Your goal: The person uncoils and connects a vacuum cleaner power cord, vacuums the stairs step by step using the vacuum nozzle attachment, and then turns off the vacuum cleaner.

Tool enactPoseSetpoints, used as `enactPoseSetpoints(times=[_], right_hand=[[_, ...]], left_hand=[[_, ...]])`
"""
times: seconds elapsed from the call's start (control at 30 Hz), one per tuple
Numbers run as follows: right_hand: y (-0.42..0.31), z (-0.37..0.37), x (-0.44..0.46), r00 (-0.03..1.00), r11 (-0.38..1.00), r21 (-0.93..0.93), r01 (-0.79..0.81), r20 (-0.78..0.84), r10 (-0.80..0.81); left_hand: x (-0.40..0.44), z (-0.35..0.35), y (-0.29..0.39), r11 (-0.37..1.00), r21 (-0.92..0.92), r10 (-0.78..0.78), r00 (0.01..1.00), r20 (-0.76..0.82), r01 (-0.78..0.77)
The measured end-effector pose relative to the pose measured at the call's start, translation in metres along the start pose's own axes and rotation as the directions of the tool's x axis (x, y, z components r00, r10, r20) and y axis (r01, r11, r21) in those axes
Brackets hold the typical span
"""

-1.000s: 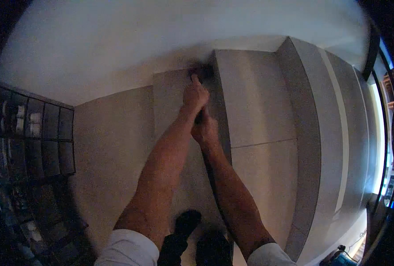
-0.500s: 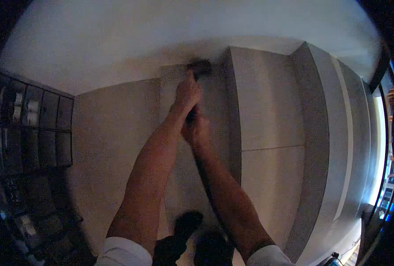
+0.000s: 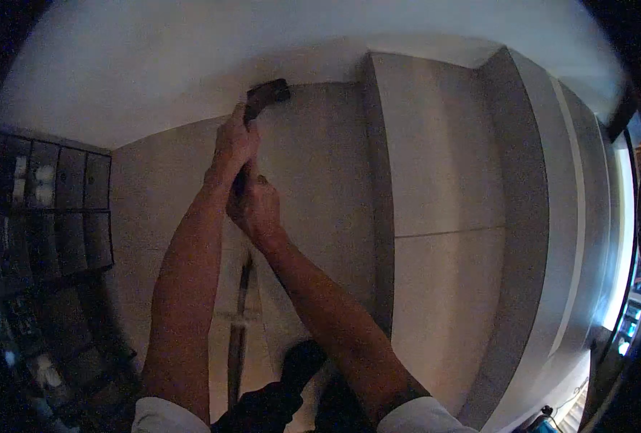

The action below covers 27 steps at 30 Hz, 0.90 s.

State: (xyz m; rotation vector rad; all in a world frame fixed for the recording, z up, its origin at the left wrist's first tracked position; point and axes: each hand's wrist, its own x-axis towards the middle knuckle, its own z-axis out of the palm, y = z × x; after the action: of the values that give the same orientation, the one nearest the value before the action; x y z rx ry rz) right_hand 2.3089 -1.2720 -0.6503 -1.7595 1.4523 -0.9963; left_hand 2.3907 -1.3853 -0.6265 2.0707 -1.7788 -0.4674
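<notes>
Both hands are wrapped round the dark handle of a long-handled tool with a blocky dark head; its exact kind is unclear in the dim light. My left hand is closed on it nearer the head. Closer to my body, my right hand is closed on it too. The head is at the foot of a white wall, where it meets the tiled floor; whether it touches cannot be told. A thin brown shaft shows below my hands, and I cannot tell if it belongs to the tool.
Tiled steps rise or fall away to the right, with a pale strip along one edge. A dark gridded rack holding indistinct items stands at left. My dark shoe is below. Bright light comes from the far right.
Both hands and the tool have moved left, its head also slightly upward along the wall's base. The thin brown shaft has come into sight below my hands.
</notes>
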Motion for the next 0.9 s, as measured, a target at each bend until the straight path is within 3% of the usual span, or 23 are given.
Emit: enactPoseSetpoints(times=[0.07,0.3,0.37,0.43,0.53,0.6,0.67,0.8,0.83,0.87,0.9], right_hand=[[0.000,0.004,-0.007,0.994,0.999,0.033,-0.037,0.102,0.033],[-0.005,-0.015,-0.006,0.997,0.991,0.118,-0.064,0.040,0.059],[-0.009,-0.028,-0.004,0.958,0.957,0.055,-0.284,0.059,0.280],[0.006,-0.037,-0.008,0.970,0.971,0.012,-0.240,0.039,0.239],[0.022,-0.059,-0.011,0.973,0.973,-0.031,-0.229,-0.018,0.228],[0.038,-0.072,-0.016,0.964,0.964,-0.037,-0.264,-0.043,0.263],[0.065,-0.084,-0.010,0.965,0.981,0.040,-0.189,-0.176,0.193],[0.082,-0.110,-0.008,0.961,0.982,-0.006,-0.189,-0.209,0.184],[0.081,-0.109,-0.011,0.965,0.993,0.072,-0.097,-0.238,0.111],[0.076,-0.106,-0.020,0.967,0.988,0.095,-0.122,-0.213,0.140],[0.068,-0.104,-0.029,0.968,0.982,0.117,-0.148,-0.188,0.168]], left_hand=[[-0.014,-0.002,-0.005,0.999,-0.040,-0.007,1.000,-0.011,0.006],[-0.007,0.006,-0.006,0.998,0.016,0.062,0.998,0.000,-0.062],[0.003,0.018,0.004,0.992,-0.027,0.127,0.992,0.004,-0.127],[-0.001,0.030,0.017,0.980,-0.091,0.176,0.984,-0.003,-0.176],[-0.006,0.039,0.060,0.988,-0.151,0.051,0.996,0.067,-0.040],[-0.014,0.037,0.104,0.987,-0.147,-0.025,0.956,0.293,0.071],[-0.004,0.080,0.111,0.976,-0.156,0.163,0.984,0.071,-0.150],[-0.006,0.101,0.129,0.963,-0.212,0.178,0.984,0.030,-0.168],[-0.008,0.105,0.127,0.954,-0.198,0.226,0.974,-0.026,-0.226],[-0.009,0.105,0.123,0.943,-0.175,0.274,0.958,-0.082,-0.284],[-0.023,0.093,0.124,0.950,-0.162,0.272,0.962,0.017,-0.266]])
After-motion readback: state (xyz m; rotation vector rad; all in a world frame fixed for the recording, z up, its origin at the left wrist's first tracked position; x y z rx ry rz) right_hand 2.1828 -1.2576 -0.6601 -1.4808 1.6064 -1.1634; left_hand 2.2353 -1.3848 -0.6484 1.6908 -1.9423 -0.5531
